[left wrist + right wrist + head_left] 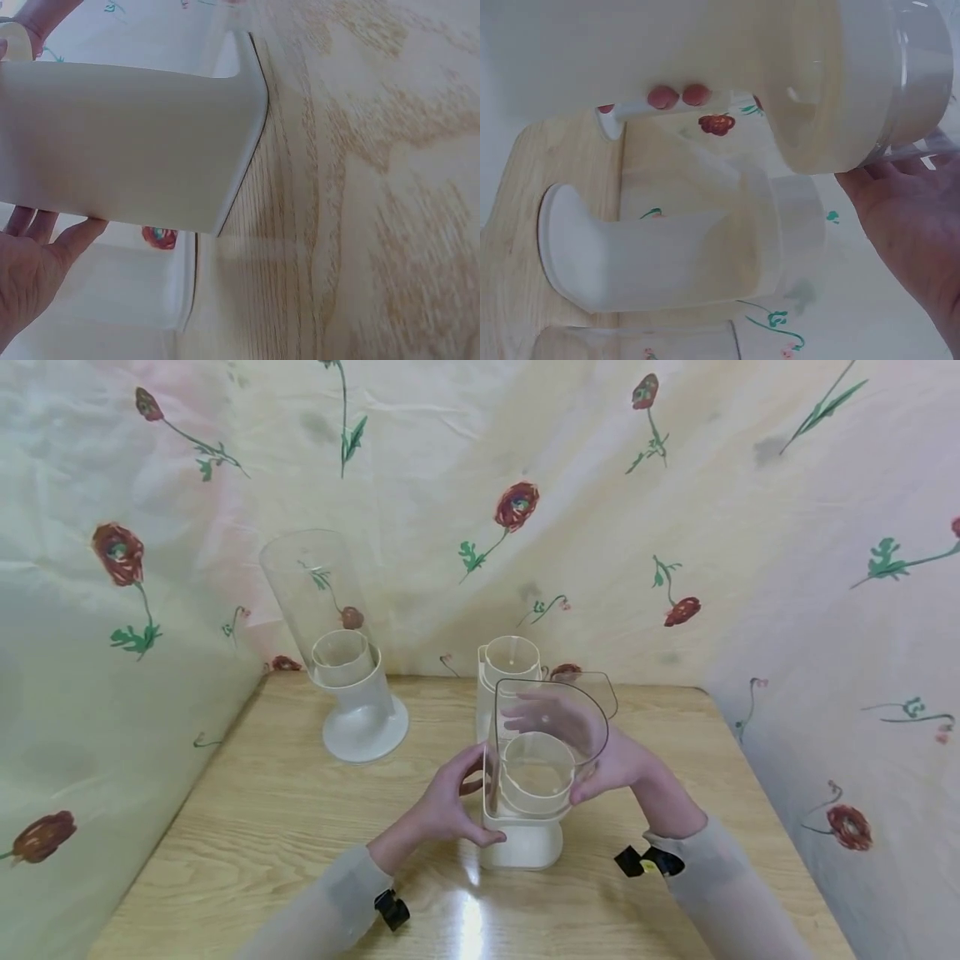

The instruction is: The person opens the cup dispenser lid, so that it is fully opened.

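At near centre on a pale wood-grain tabletop (pixel 300 802): a white plastic stand with a rounded foot (pixel 525 847), upright. Gripped at its left side by the bare left hand (pixel 453 797), with thumb against the near face and fingers bent round the side; in the right wrist view, two fingertips visible on the white surface. Rising from the top of this stand: a clear D-shaped plastic container with a thin dark rim (pixel 553 739). Visible through its wall: a white cylindrical plastic ring (pixel 536 789). Held from the right by the bare right hand (pixel 613 758), with thumb low on the near side and fingers curved behind the far wall, seen through the clear plastic.

Just beyond: a second white plastic stand topped by a round collar (pixel 513 660). To the right of it, partly behind the right hand: a second clear plastic container (pixel 600 693). At far left, well apart: a white plastic stand on a broad round foot (pixel 360 727), bearing a tall clear plastic container (pixel 315 577). Behind: cream cloth printed with red poppies (pixel 420 510).
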Action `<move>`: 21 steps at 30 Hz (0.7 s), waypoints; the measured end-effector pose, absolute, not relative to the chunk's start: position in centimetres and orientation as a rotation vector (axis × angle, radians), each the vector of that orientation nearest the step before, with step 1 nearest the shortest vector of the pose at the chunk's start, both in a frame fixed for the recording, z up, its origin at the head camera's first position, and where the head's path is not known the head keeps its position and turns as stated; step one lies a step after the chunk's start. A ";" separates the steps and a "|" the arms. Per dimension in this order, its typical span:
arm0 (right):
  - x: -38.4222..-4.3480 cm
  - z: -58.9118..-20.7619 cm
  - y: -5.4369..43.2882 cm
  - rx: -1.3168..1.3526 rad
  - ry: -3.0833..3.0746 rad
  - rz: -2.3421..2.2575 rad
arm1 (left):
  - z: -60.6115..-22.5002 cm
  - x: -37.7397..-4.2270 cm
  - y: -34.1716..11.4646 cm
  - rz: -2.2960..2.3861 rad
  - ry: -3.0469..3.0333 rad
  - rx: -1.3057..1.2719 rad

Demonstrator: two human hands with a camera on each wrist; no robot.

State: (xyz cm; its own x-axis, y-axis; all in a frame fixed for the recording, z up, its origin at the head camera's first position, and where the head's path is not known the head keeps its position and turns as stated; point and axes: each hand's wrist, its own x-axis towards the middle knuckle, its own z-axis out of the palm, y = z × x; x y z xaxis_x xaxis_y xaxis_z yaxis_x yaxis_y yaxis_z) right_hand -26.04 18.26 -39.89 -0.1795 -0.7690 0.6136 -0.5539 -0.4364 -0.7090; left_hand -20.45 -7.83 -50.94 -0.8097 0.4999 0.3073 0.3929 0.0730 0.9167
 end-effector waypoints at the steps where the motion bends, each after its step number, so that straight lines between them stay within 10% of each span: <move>1: -25.9 -39.9 18.4 -1.866 1.570 -1.684 | -50.9 -20.4 -7.8 1.859 2.232 0.930; 21: -25.5 -39.7 18.9 -1.729 1.670 -1.799 | -50.6 -20.4 -7.8 1.843 2.235 0.965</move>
State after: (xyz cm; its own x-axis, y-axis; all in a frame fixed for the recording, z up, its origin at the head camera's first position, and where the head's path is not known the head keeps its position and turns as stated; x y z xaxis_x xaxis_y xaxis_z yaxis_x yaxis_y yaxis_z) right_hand -25.51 18.92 -39.72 -0.3304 -0.7208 0.6093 -0.5544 -0.3743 -0.7434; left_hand -20.44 -7.76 -50.63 -0.7967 0.5151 0.3162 0.4085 0.0735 0.9098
